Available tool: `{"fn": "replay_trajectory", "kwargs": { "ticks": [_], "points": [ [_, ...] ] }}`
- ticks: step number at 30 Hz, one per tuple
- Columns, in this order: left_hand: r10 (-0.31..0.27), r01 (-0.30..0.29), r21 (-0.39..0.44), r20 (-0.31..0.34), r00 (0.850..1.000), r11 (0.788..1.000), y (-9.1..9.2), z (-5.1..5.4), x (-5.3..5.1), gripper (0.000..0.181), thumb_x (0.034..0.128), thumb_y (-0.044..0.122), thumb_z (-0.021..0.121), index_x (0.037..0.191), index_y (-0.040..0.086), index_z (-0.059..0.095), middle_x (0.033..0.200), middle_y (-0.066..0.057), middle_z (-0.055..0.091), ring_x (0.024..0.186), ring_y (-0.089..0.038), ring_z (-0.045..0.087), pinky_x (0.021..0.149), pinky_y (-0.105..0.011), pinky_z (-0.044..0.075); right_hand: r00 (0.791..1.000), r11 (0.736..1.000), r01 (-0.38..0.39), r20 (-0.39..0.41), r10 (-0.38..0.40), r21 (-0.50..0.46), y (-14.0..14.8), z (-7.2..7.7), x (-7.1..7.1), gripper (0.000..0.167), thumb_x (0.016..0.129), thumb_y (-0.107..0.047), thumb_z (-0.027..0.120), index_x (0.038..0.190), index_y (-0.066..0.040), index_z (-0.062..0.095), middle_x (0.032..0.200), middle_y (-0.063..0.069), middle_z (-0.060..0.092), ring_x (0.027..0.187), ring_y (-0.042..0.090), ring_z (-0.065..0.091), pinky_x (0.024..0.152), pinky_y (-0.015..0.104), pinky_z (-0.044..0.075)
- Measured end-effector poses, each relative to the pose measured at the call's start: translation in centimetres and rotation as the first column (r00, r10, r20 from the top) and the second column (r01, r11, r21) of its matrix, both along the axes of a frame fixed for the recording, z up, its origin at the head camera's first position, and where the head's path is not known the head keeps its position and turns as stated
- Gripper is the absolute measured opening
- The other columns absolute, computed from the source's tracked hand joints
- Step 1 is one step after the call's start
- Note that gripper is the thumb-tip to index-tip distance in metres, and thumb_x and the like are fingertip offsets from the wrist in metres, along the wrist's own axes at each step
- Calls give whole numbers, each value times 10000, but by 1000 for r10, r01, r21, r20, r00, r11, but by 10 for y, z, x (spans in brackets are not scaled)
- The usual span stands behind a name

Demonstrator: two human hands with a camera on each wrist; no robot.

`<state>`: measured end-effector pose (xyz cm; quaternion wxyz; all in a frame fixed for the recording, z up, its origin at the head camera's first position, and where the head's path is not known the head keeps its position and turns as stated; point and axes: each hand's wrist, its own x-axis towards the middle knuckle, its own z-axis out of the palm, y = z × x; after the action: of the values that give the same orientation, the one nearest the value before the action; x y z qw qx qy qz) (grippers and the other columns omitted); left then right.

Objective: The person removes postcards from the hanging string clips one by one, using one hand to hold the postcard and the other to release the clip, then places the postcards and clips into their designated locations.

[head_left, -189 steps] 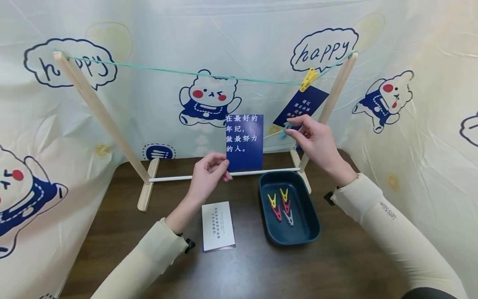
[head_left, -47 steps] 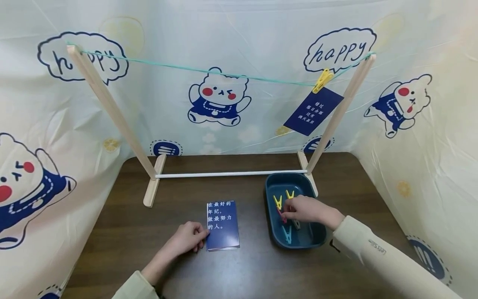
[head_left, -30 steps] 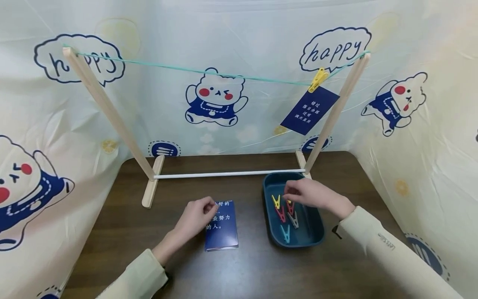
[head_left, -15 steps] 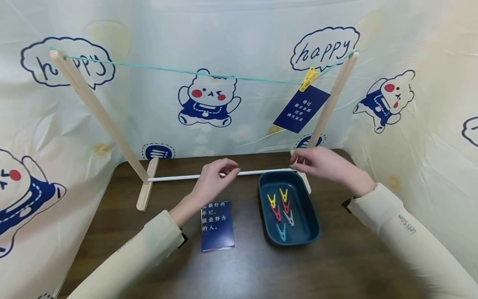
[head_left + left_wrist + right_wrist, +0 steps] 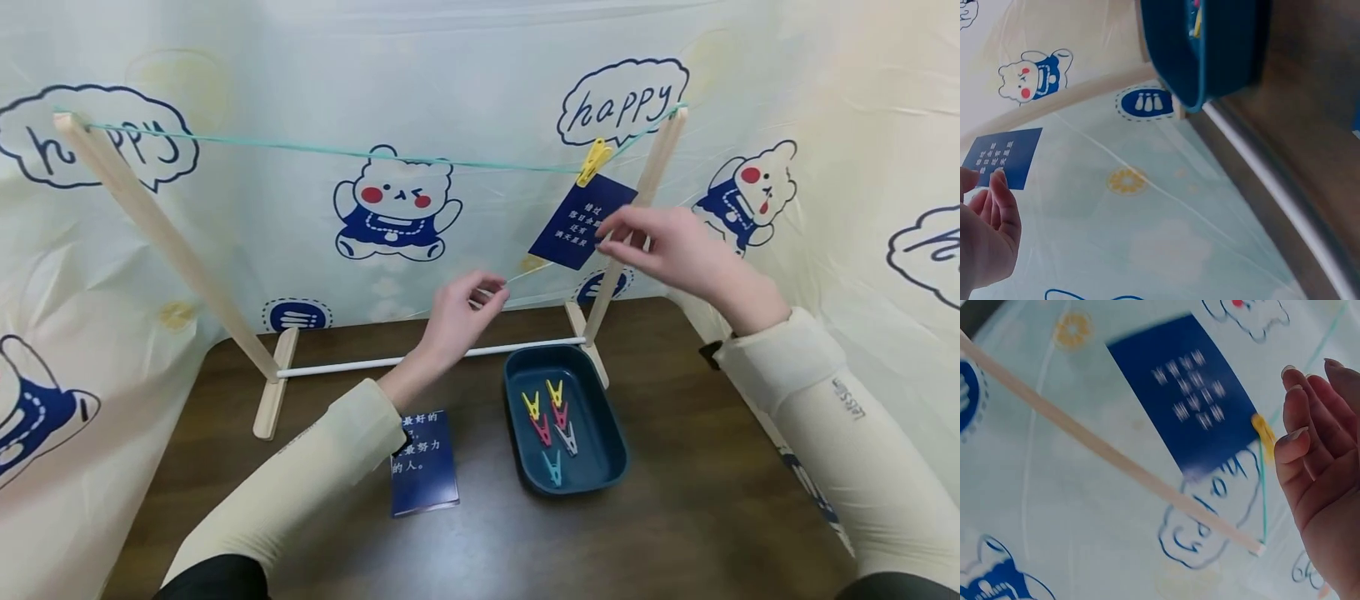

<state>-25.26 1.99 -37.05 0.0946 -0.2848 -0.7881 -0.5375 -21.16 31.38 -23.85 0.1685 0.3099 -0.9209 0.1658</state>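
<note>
A dark blue card with white writing [image 5: 573, 229] hangs tilted from a green string [image 5: 330, 151], held by a yellow clothespin [image 5: 593, 162]. Just beside the card's right edge is my right hand [image 5: 671, 250], its fingers loosely bent and apart; the right wrist view shows nothing in the hand [image 5: 1329, 450]. My left hand [image 5: 461, 315] hovers lower left of the card, fingers loosely curled with nothing visible between them. On the table lies a stack of cards [image 5: 429, 482], partly covered by the left sleeve. A light blue clothespin [image 5: 552, 468] lies in the dark blue tray [image 5: 602, 437].
Several yellow, red and grey clothespins [image 5: 567, 439] also lie in the tray. The string spans two wooden posts [image 5: 176, 250], joined low down by a white rod [image 5: 345, 365]. A printed curtain [image 5: 495, 75] surrounds the brown table [image 5: 510, 550].
Earlier, my left hand held a card and my right a light blue clothespin; those now lie on the stack and in the tray. Both hands have since risen toward the hanging card.
</note>
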Motion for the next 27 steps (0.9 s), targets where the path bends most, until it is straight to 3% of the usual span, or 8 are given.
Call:
{"fn": "replay_trajectory", "kwargs": {
  "ticks": [6, 11, 15, 18, 22, 27],
  "points": [
    [29, -29, 26, -10, 1000, 999, 5, 17, -20, 180, 997, 127, 718, 1158, 48, 731, 1079, -95, 745, 850, -206, 709, 820, -366, 608, 997, 997, 73, -27, -73, -8, -6, 33, -20, 184, 1016, -154, 696, 1163, -44, 711, 1006, 89, 742, 801, 153, 575, 672, 210, 433],
    [49, -49, 10, -9, 999, 999, 11, 27, -32, 214, 1001, 170, 721, 1183, 58, 732, 1117, -95, 750, 867, -209, 722, 814, -351, 604, 992, 994, 110, -56, -111, -16, -6, 57, -36, 298, 1023, -168, 686, 1289, -36, 661, 1213, 123, 702, 754, 172, 535, 654, 191, 406],
    [52, -52, -6, 19, 998, 999, 19, 31, -40, 264, 1003, 178, 720, 1239, 61, 721, 1203, -106, 742, 865, -218, 730, 766, -338, 606, 982, 983, 180, 49, -182, 43, -8, 73, -51, 474, 1047, -271, 648, 1478, -101, 549, 1414, 127, 603, 780, 225, 568, 744, 265, 460],
    [52, -51, -29, 45, 998, 998, 25, 32, -45, 300, 1007, 184, 715, 1285, 73, 705, 1264, -99, 727, 838, -214, 732, 740, -323, 608, 961, 970, 212, 157, -229, 116, -8, 80, -61, 576, 1067, -340, 598, 1578, -131, 435, 1493, 144, 549, 821, 287, 633, 796, 350, 485],
    [42, -38, -51, 76, 996, 998, 35, 30, -49, 331, 1015, 206, 706, 1320, 79, 685, 1307, -103, 709, 812, -226, 733, 732, -326, 603, 937, 966, 198, 257, -236, 167, -3, 81, -72, 620, 1085, -338, 561, 1628, -135, 344, 1530, 147, 530, 767, 332, 676, 675, 320, 512],
    [17, -12, -50, 106, 994, 999, 50, 28, -51, 342, 1021, 216, 699, 1330, 72, 672, 1329, -113, 695, 792, -236, 733, 719, -344, 600, 918, 975, 186, 333, -216, 119, 3, 78, -79, 578, 1085, -297, 571, 1605, -116, 394, 1483, 141, 568, 710, 292, 697, 534, 241, 490]
  ]
}}
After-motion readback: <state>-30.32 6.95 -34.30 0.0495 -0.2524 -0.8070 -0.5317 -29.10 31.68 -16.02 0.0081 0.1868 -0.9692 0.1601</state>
